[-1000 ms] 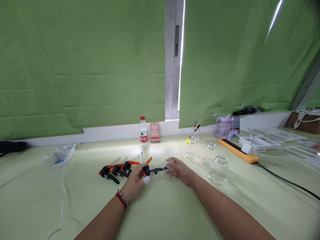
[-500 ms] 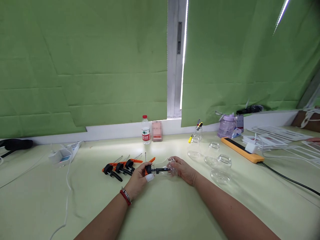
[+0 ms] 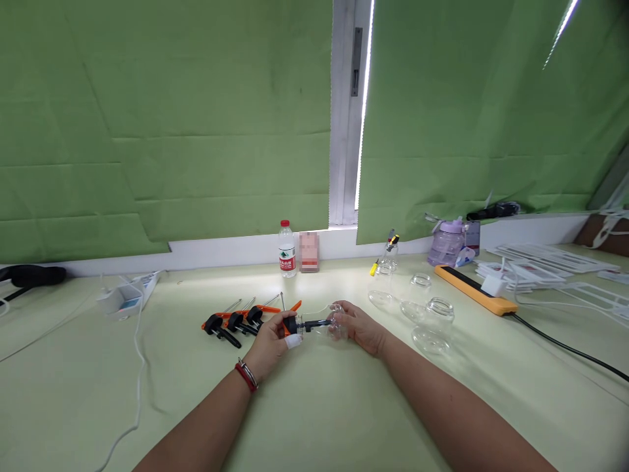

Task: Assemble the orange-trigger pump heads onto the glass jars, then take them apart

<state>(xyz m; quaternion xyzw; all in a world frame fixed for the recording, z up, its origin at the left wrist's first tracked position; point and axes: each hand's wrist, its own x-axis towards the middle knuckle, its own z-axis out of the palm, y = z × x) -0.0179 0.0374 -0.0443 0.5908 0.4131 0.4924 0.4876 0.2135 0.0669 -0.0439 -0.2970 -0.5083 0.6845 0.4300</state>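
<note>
From where I stand, a clear, bulbous bottle (image 3: 321,313) is held sideways, neck to the left; a black-and-orange lever top (image 3: 290,324) sits at its mouth, black stem (image 3: 318,324) running lengthwise inside.

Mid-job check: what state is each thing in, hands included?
Left hand: closed on the held top.
Right hand: gripping held bottle's wide end.
Held top: at bottle's mouth, black stem inside; tightness can't be told.
Held bottle: lying sideways.
Three other tops: lying on the table, unattached.
Three clear bottles: upright, uncapped.
Water bottle: upright, red cap on.
Purple jug: upright, lid on.
White charger: on the power strip.
Green blinds: down, gap between.
</note>
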